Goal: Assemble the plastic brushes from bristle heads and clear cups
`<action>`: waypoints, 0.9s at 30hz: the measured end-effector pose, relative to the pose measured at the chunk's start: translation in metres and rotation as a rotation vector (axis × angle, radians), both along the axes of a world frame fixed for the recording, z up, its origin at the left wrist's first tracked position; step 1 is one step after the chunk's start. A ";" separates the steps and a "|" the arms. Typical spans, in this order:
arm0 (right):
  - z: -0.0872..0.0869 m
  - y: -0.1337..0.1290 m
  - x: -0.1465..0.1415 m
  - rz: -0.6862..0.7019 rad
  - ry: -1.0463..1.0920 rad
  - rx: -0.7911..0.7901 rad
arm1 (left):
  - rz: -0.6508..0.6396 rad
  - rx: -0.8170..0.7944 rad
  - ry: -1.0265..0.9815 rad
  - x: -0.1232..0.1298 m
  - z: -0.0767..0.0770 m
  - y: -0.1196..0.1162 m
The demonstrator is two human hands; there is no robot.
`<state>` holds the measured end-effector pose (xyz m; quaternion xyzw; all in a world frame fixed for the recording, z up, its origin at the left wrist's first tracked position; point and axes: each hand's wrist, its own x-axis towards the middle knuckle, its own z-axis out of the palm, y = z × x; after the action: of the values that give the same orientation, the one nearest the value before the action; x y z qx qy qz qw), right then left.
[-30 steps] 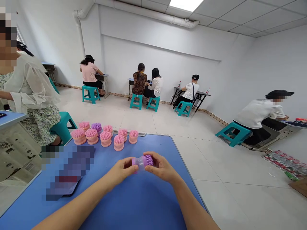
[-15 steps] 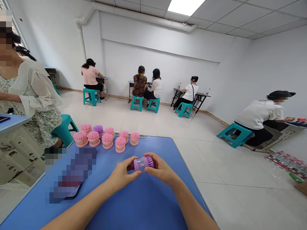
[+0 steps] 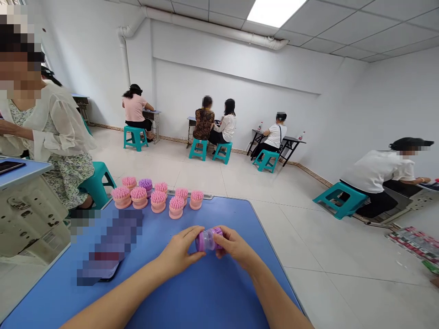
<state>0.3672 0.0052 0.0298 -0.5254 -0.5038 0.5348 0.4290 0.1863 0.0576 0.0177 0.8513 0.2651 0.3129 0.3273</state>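
Between my hands, above the blue table [image 3: 192, 292], is a purple scrub brush [image 3: 207, 241] with a clear middle body, lying on its side with its bristles to the right. My left hand [image 3: 181, 249] is closed round its purple base end. At the bristle end, my right hand [image 3: 235, 246] grips it with thumb and fingers, covering part of the bristles. Several pink scrub brushes [image 3: 158, 202] stand bristles up along the table's far left part, with one purple scrub brush [image 3: 146, 185] among them.
A phone [image 3: 111, 273], mostly blurred out, lies at the table's left. A seated person [image 3: 58, 123] is close by on the left at another desk [image 3: 30, 214]. Other people sit on teal stools farther off. Packed bottles [image 3: 414, 246] are on the floor at right.
My right hand has turned about the bristle end, its thumb now higher on the brush. The brush base has tilted slightly toward me. The whole view has shifted a little.
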 end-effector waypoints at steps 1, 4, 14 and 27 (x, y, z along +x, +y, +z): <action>-0.001 0.000 -0.001 -0.018 -0.015 -0.029 | -0.002 0.029 0.003 0.000 0.000 0.000; -0.001 0.000 -0.002 -0.049 0.036 -0.060 | 0.051 -0.024 -0.003 0.001 0.000 -0.001; -0.001 0.001 0.003 -0.047 -0.007 -0.061 | 0.003 -0.044 -0.043 0.001 -0.003 0.000; -0.002 0.003 0.008 0.049 0.077 0.069 | 0.015 -0.170 -0.053 -0.001 -0.003 0.005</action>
<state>0.3753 0.0084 0.0279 -0.4767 -0.5178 0.5474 0.4528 0.1856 0.0621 0.0150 0.8098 0.2882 0.3141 0.4032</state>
